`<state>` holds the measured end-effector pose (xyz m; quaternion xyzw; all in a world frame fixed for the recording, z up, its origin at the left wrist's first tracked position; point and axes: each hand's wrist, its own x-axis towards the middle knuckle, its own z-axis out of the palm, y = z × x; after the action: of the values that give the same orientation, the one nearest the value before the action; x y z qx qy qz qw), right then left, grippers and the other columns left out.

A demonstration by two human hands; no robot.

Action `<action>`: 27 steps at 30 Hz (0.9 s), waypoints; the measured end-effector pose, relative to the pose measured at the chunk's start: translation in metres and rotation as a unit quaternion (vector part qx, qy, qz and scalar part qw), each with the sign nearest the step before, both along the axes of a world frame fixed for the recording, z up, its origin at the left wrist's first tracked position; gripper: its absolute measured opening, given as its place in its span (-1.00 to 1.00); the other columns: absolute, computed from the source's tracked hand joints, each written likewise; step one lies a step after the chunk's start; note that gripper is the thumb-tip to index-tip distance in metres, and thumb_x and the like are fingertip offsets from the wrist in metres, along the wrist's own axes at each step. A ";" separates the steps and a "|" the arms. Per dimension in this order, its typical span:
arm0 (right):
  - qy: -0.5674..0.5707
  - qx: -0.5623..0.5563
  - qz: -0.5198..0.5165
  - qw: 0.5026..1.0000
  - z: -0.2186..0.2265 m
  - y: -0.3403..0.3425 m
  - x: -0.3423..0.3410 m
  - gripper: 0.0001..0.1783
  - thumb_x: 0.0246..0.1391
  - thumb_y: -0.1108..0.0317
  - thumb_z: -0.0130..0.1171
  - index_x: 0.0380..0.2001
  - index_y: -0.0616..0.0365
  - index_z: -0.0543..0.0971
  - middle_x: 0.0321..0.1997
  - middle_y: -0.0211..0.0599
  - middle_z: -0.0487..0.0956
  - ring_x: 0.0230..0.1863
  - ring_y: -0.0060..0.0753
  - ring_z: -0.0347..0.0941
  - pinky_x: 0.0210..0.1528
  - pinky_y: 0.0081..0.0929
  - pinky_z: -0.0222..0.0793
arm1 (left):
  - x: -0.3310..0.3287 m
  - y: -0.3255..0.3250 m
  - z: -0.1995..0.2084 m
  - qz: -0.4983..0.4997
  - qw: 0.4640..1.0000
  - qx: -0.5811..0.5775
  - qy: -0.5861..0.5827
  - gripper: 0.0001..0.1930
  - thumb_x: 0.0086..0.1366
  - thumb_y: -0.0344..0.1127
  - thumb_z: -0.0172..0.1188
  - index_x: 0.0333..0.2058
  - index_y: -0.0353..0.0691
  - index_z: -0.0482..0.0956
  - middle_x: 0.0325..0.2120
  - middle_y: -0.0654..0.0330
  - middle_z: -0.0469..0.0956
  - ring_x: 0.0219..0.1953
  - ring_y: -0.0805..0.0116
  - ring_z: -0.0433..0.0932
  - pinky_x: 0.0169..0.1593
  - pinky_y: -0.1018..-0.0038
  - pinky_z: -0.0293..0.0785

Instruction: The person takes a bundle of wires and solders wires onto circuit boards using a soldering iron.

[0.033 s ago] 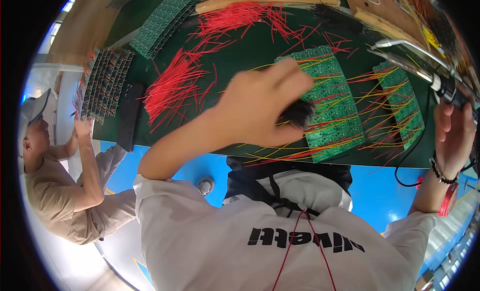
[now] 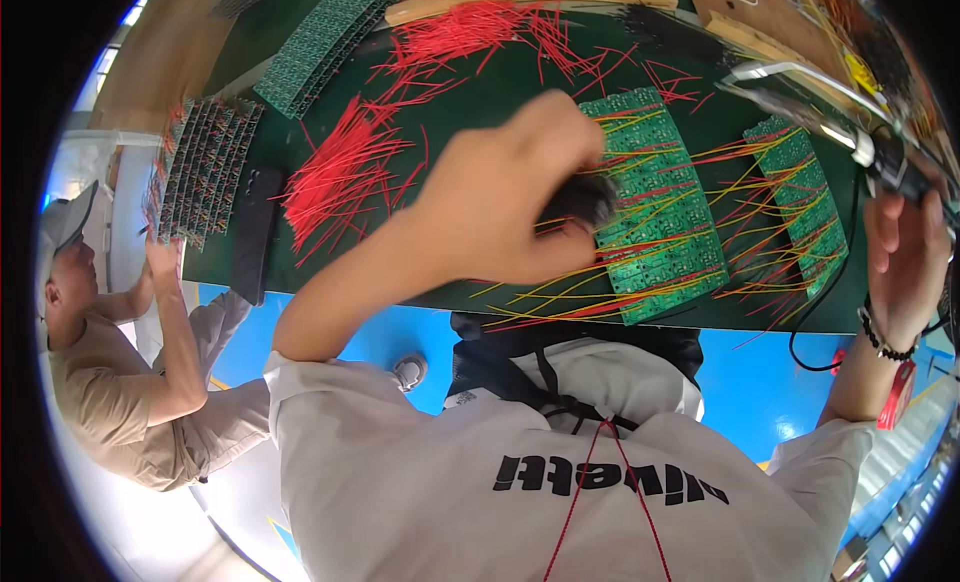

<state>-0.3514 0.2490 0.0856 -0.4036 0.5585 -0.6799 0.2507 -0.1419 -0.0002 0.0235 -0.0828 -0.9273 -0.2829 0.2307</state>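
My left hand [image 2: 500, 197], slightly blurred, is closed round a black brush-like thing [image 2: 582, 202] whose end looks bristly. It hovers over the left edge of a green circuit board panel [image 2: 665, 207], which has rows of red and yellow wires sticking out on both sides. My right hand [image 2: 905, 257] grips the dark handle of a soldering iron [image 2: 895, 172] with a bent metal tube beside its shaft. The iron's metal end points left, above a second, narrower wired panel [image 2: 800, 202]; its tip is blurred.
Red wires lie in a pile [image 2: 340, 177] left of my hand and another [image 2: 460, 37] at the back. Stacked boards [image 2: 325, 47] and a black case [image 2: 258, 237] lie to the left. A co-worker [image 2: 120, 362] sits there holding a board stack [image 2: 208, 172]. A black cable [image 2: 797, 347] hangs at right.
My left hand with the black brush has moved a little left and away from me, off the panel's middle. The soldering iron has shifted slightly left.
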 end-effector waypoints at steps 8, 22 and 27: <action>-0.018 0.016 -0.048 0.999 -0.046 -0.082 0.018 -0.81 0.17 0.24 -0.09 -0.31 0.13 0.39 -0.50 -0.39 0.41 -0.61 -0.69 0.17 -0.65 -0.72 0.05 | -0.002 -0.032 -0.029 0.074 0.984 0.160 0.017 -0.78 -0.07 -0.52 0.08 -0.37 -0.30 0.32 -0.58 0.15 0.34 -0.58 0.33 0.34 -0.47 0.51 0.30; -0.110 0.019 -0.046 0.993 -0.084 -0.084 0.002 -0.82 0.16 0.25 -0.09 -0.27 0.10 0.37 -0.53 -0.39 0.38 -0.64 -0.69 0.15 -0.68 -0.73 0.04 | -0.006 -0.028 -0.041 0.092 0.988 0.120 -0.015 -0.80 -0.16 -0.56 0.21 -0.49 -0.26 0.42 -0.58 0.20 0.43 -0.60 0.37 0.45 -0.54 0.54 0.37; -0.091 0.036 -0.052 0.994 -0.083 -0.083 0.004 -0.82 0.16 0.25 -0.09 -0.26 0.11 0.35 -0.56 -0.40 0.36 -0.65 -0.69 0.16 -0.69 -0.73 0.02 | -0.011 -0.032 -0.039 0.057 0.997 0.055 -0.005 -0.85 -0.08 -0.57 0.23 -0.47 -0.28 0.50 -0.55 0.19 0.50 -0.58 0.41 0.48 -0.52 0.60 0.39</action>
<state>-0.3474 0.1657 0.0024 -0.3014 0.5780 -0.7052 0.2788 -0.1530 -0.0320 -0.0154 -0.0155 -0.9145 -0.3207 0.2462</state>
